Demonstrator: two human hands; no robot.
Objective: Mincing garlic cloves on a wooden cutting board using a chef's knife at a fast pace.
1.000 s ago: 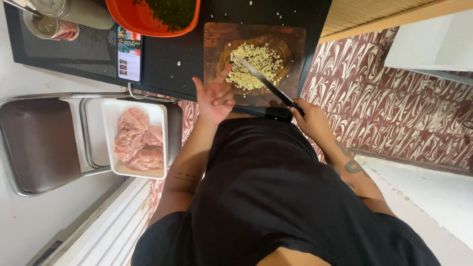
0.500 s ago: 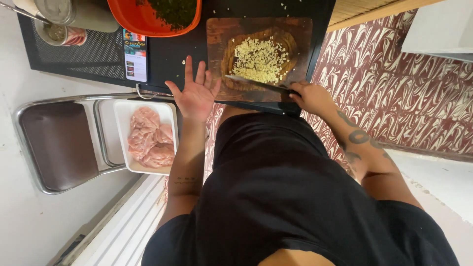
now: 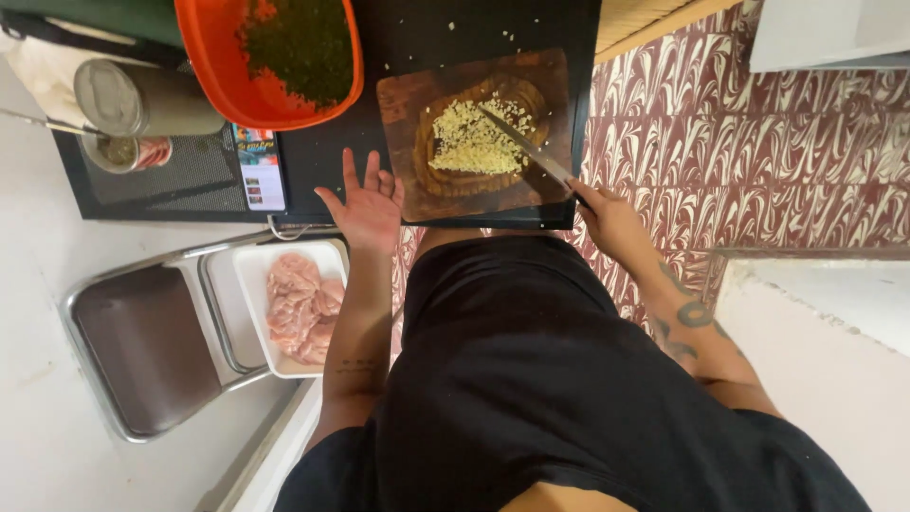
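1. The right hand (image 3: 611, 223) had its fingers wrapped shut round the handle of a knife (image 3: 526, 152), at the near right corner of the wooden cutting board (image 3: 398, 104). The blade reached diagonally up into the heap of chopped pale bits (image 3: 469, 137), its tip resting among them, a slant that seemed suited to chopping or gathering the heap.
2. The left hand (image 3: 365, 204) held nothing. Its fingers were spread wide and flat, palm up, just off the board's near left corner over the dark tabletop (image 3: 322, 152), apparently kept clear of the blade.
3. The board lay at the tabletop's near edge, directly before the person's body, so both hands reached it easily.
4. An orange bowl (image 3: 204, 71) of chopped dark greens stood at the far side, left of the board and within reach.
5. A white tray of raw pale meat (image 3: 299, 308) sat on a folding metal chair (image 3: 142, 351) below the tabletop's near left edge, well apart from the board.
6. A metal can (image 3: 118, 95) lay near the tabletop's left edge.
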